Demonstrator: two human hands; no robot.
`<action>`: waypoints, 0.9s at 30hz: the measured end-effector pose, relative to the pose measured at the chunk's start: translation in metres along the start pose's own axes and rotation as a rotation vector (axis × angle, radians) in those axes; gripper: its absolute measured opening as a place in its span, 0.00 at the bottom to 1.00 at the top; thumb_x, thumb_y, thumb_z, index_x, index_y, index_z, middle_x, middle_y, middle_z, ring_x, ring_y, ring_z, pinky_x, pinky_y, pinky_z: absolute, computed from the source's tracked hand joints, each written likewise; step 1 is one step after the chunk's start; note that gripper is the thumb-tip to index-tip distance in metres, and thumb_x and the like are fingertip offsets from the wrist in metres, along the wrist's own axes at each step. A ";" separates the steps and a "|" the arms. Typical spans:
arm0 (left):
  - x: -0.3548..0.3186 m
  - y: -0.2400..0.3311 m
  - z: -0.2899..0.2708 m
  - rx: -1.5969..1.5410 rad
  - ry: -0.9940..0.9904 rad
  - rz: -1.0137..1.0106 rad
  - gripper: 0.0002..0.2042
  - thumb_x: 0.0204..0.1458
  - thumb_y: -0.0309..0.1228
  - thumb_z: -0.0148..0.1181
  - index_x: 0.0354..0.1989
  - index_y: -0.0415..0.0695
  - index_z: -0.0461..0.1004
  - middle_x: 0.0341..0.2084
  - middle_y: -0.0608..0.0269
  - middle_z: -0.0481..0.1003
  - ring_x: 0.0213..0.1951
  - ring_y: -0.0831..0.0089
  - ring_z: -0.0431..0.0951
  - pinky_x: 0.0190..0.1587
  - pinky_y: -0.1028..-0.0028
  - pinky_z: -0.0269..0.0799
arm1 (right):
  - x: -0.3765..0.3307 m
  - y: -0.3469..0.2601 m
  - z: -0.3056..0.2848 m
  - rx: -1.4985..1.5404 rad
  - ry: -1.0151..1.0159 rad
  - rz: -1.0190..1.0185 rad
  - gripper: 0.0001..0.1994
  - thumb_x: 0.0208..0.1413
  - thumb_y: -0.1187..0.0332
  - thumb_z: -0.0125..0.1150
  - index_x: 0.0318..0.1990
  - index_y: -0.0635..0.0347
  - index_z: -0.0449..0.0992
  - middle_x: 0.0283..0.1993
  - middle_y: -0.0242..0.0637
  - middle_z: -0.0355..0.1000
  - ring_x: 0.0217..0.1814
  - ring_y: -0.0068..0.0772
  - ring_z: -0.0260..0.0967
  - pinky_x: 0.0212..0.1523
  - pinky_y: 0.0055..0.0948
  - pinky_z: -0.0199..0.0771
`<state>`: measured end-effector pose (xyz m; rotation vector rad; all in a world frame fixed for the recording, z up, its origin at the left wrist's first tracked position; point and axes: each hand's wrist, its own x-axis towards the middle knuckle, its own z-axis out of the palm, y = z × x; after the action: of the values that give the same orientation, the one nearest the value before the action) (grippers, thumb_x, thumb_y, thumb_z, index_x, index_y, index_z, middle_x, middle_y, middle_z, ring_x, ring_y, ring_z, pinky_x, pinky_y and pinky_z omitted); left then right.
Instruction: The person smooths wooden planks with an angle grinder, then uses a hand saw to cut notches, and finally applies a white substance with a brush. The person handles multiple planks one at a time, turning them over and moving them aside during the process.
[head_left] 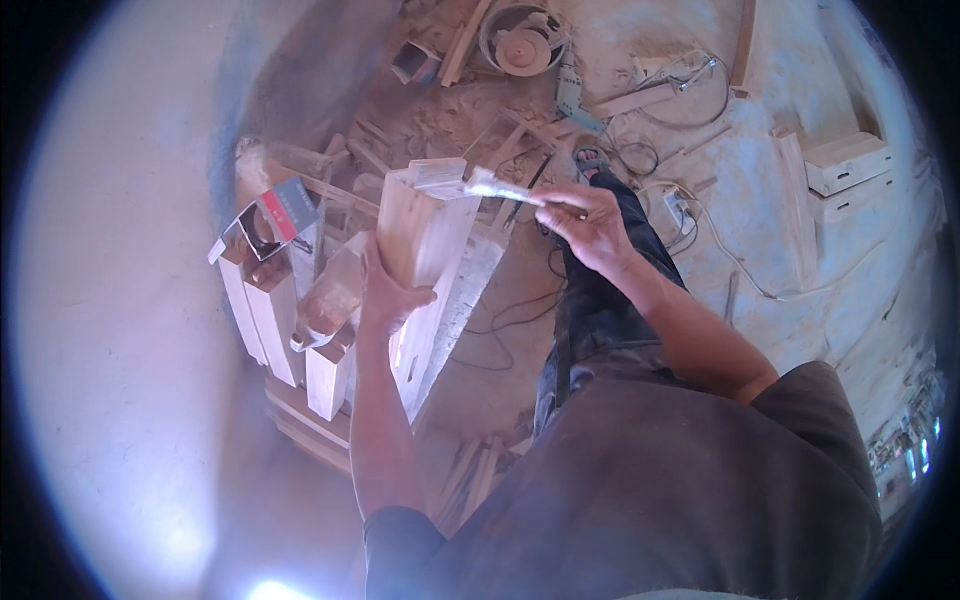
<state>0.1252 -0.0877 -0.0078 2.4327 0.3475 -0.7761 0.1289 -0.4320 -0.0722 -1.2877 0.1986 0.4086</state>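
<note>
My right hand grips the handle of a brush. The brush's whitish head points left and meets or nearly meets the stepped end of a pale wooden beam. My left hand is wrapped round the near left side of that beam, thumb across its face; its other fingers are mostly hidden. Left of this hand lies a brownish container, its contents hard to make out. Shorter wooden pieces lie beside it, under an open grey-and-red cardboard box.
Wood offcuts and shavings litter the floor ahead. A round bucket stands at the far side. Cables and a white power socket lie right of my leg. Wooden drawer-like pieces are at the far right. A pale wall borders the left.
</note>
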 end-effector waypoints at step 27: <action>-0.010 0.010 0.007 0.066 0.070 -0.049 0.63 0.25 0.35 0.78 0.76 0.39 0.46 0.63 0.40 0.60 0.67 0.42 0.60 0.72 0.50 0.56 | 0.019 0.016 0.031 -0.051 0.008 -0.302 0.12 0.65 0.80 0.61 0.54 0.64 0.82 0.38 0.33 0.80 0.38 0.16 0.75 0.38 0.18 0.75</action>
<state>0.1175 -0.1009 -0.0022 2.5265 0.4152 -0.7358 0.1368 -0.3952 -0.0845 -1.3447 -0.0012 0.1505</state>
